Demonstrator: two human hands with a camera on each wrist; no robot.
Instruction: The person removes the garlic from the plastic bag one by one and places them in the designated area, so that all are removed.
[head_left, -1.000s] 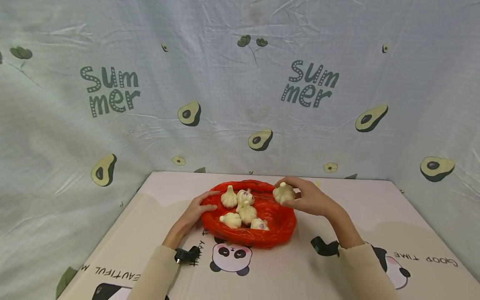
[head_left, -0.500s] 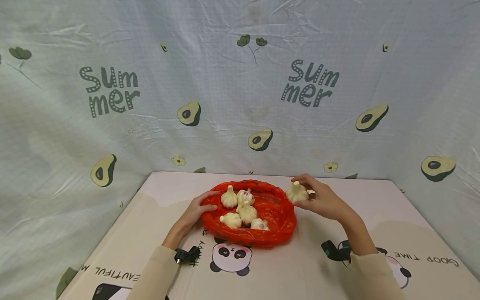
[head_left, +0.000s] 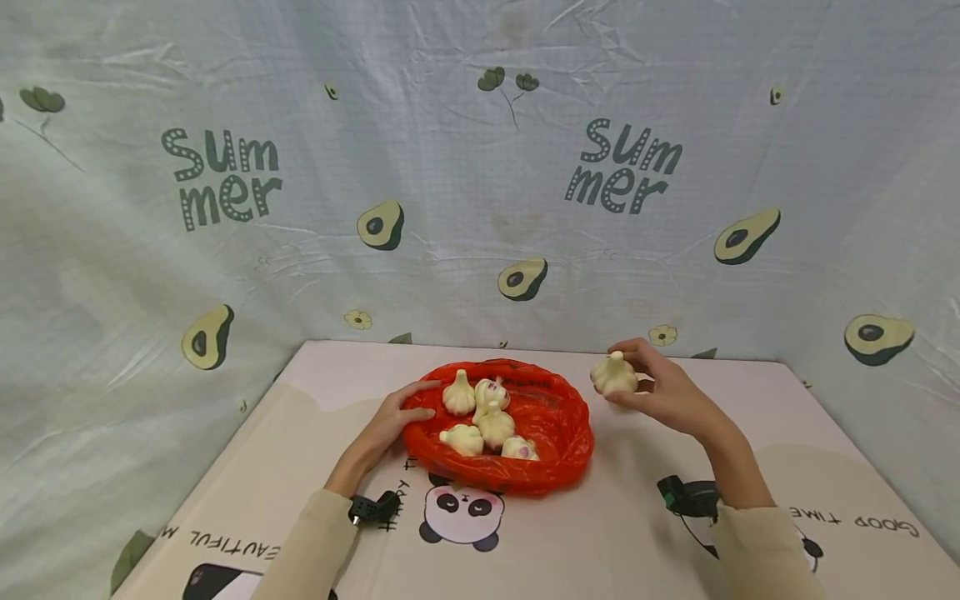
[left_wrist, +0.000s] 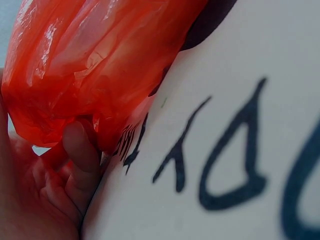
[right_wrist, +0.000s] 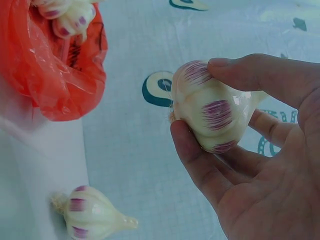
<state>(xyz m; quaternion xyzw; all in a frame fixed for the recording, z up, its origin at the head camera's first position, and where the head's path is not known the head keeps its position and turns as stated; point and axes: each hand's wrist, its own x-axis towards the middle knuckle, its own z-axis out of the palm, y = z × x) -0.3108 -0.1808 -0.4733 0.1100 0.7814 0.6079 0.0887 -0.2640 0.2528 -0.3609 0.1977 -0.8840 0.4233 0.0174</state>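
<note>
A red plastic bag (head_left: 558, 417), its edge rolled down like a bowl, holds several garlic bulbs (head_left: 495, 425). My left hand (head_left: 386, 423) grips the bag's left side; in the left wrist view its fingers (left_wrist: 80, 150) curl against the red plastic. To the right of the bag, above the table, my right hand (head_left: 663, 390) pinches one garlic bulb (right_wrist: 212, 107) between thumb and fingers. That bulb is cream with purple streaks, its stem pointing up in the head view. Another garlic bulb (right_wrist: 95, 214) lies on the table, seen in the right wrist view and mostly hidden behind the hand from the head.
The pale table (head_left: 570, 542) has printed pandas (head_left: 463, 512) and lettering on its cover. Behind and at both sides hangs a light cloth (head_left: 450, 167) with avocado prints. Small dark cameras sit on both wrists.
My right hand has moved right and slightly away from me with the garlic bulb, from over the bag's right rim to beside it. The left hand has stayed at the bag.
</note>
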